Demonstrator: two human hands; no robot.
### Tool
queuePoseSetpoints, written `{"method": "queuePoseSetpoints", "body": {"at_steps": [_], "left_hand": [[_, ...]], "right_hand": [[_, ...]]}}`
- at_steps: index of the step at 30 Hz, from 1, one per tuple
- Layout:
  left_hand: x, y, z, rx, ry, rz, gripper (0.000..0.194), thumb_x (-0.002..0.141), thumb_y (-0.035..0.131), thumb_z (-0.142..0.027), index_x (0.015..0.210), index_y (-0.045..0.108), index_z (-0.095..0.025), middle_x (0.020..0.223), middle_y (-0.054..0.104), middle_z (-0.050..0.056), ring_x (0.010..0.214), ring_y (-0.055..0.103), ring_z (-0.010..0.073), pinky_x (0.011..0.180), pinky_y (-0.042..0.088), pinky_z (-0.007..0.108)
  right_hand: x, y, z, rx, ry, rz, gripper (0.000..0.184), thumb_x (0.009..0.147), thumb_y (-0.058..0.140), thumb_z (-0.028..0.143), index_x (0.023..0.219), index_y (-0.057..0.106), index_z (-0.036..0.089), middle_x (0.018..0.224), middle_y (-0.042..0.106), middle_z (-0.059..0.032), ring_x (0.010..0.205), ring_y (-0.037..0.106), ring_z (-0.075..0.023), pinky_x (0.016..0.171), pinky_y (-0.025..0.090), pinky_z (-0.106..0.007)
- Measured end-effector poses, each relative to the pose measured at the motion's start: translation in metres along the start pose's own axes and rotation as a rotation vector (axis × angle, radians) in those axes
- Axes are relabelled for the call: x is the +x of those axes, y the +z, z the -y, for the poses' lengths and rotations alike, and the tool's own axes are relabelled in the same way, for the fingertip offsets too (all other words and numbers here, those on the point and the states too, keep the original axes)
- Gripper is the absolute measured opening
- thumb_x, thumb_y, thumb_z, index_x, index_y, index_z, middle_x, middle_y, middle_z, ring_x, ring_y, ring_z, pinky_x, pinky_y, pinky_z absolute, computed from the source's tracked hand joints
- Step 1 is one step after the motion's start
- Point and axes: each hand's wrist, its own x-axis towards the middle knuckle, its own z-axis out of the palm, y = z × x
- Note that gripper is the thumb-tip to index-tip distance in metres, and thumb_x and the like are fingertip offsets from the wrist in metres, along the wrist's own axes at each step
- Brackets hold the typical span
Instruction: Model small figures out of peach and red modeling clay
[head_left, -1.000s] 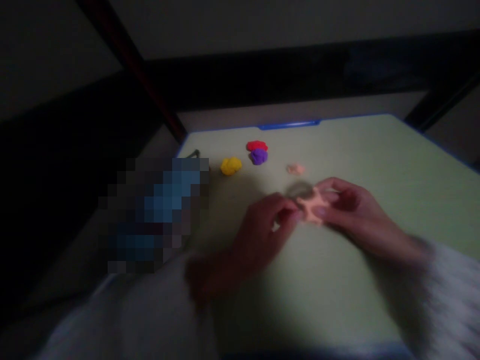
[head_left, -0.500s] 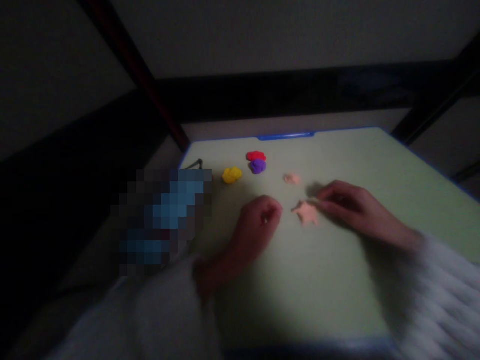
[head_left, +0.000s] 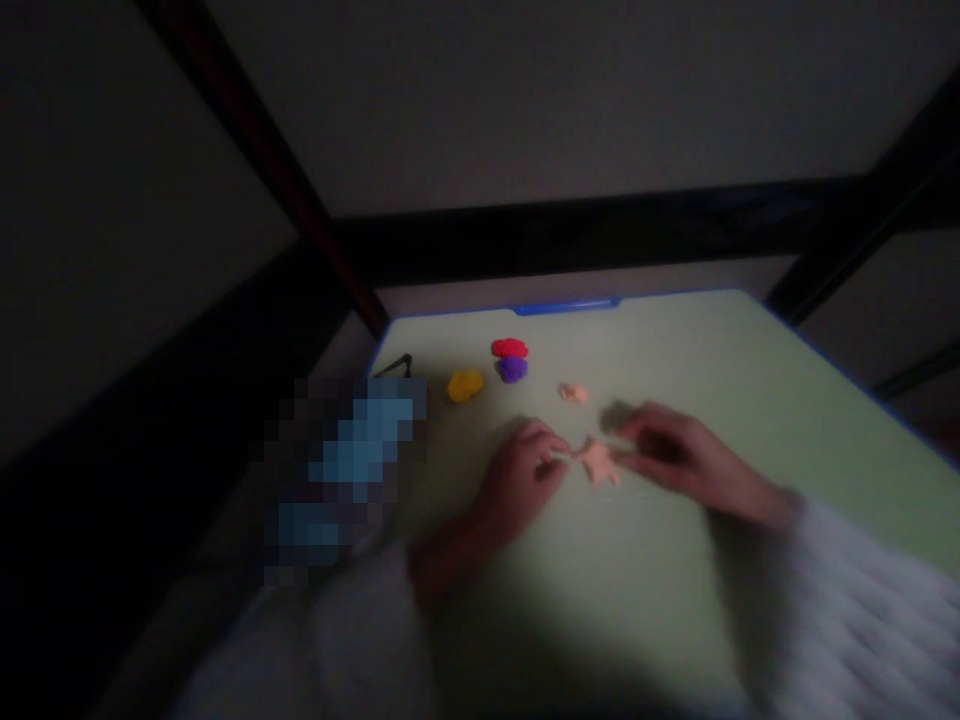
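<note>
So you've got that flat peach-pink star, soft-looking modelling clay (head_left: pixel 598 461), sitting just right of and below the centre of the frame, on the pale yellow-green tabletop with blue edging (head_left: pixel 637 590), between your two hands. Your left hand (head_left: pixel 523 478) has finger and thumb almost together right at the star's left point, but it's too blurry to tell if that's a real pinch or just a touch. Your right hand (head_left: pixel 679 455) is loosely curled with a gap between thumb and fingers, thumb up against the star's right side; can't tell if any clay is caught in there. I'd expect the thing to weigh next to nothing and be squishy, maybe a bit tacky rather than slippery. The skinny points look like the weak spots, they'd probably stretch or bend if you tugged, so I'd hold it flat by the thicker middle and only use a light touch on the tips. Above it there's a small crumpled peach-pink clay scrap (head_left: pixel 574 393), then left of that a knobbly purple clay lump (head_left: pixel 513 369) snug against a flatter, bumpy red one (head_left: pixel 510 348), and a rounded yellow clay blob (head_left: pixel 465 386) further left. Your right sleeve's a chunky pale ribbed knit (head_left: pixel 862 600).
</note>
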Motion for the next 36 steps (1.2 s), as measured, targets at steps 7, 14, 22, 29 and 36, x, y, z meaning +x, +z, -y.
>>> {"method": "queuePoseSetpoints", "body": {"at_steps": [7, 14, 22, 29, 36], "left_hand": [[0.004, 0.001, -0.002, 0.008, -0.008, 0.031, 0.014, 0.071, 0.057, -0.007, 0.077, 0.067, -0.015, 0.078, 0.053, 0.002, 0.074, 0.052, 0.0120, 0.058, 0.041, 0.021], [0.007, 0.002, -0.004, -0.013, 0.025, 0.003, 0.008, 0.073, 0.059, -0.012, 0.070, 0.066, -0.014, 0.076, 0.053, 0.002, 0.074, 0.052, 0.0120, 0.057, 0.041, 0.020], [0.004, 0.001, -0.010, -0.163, 0.055, -0.054, 0.007, 0.073, 0.058, -0.010, 0.068, 0.062, -0.013, 0.075, 0.059, 0.003, 0.070, 0.055, 0.0105, 0.060, 0.042, 0.020], [0.001, 0.003, -0.005, -0.447, -0.014, -0.042, 0.014, 0.069, 0.065, -0.016, 0.083, 0.065, -0.012, 0.077, 0.067, 0.006, 0.069, 0.061, 0.0127, 0.062, 0.047, 0.023], [0.001, -0.006, -0.012, -0.244, 0.249, -0.116, 0.004, 0.070, 0.067, -0.016, 0.071, 0.070, -0.015, 0.068, 0.067, 0.003, 0.060, 0.059, 0.0095, 0.057, 0.046, 0.020]], "right_hand": [[-0.002, 0.014, 0.001, -0.116, -0.011, -0.019, 0.030, 0.072, 0.068, 0.036, 0.095, 0.057, 0.019, 0.089, 0.054, -0.0046, 0.079, 0.054, -0.0191, 0.068, 0.044, -0.031], [-0.002, 0.018, 0.002, -0.175, 0.020, -0.050, 0.033, 0.072, 0.067, 0.040, 0.093, 0.056, 0.018, 0.091, 0.055, -0.0065, 0.087, 0.054, -0.0226, 0.073, 0.043, -0.035], [0.005, 0.027, -0.005, 0.119, 0.051, -0.100, 0.024, 0.072, 0.067, 0.036, 0.084, 0.056, 0.018, 0.086, 0.058, -0.0059, 0.080, 0.056, -0.0204, 0.069, 0.044, -0.034], [0.006, 0.018, 0.008, 0.621, 0.157, 0.005, 0.018, 0.073, 0.067, 0.026, 0.078, 0.051, 0.018, 0.075, 0.062, -0.0006, 0.068, 0.060, -0.0127, 0.060, 0.044, -0.026], [0.005, 0.019, 0.015, 0.767, 0.195, 0.039, 0.016, 0.073, 0.069, 0.019, 0.078, 0.054, 0.017, 0.074, 0.063, 0.0009, 0.068, 0.061, -0.0104, 0.063, 0.046, -0.024]]}}
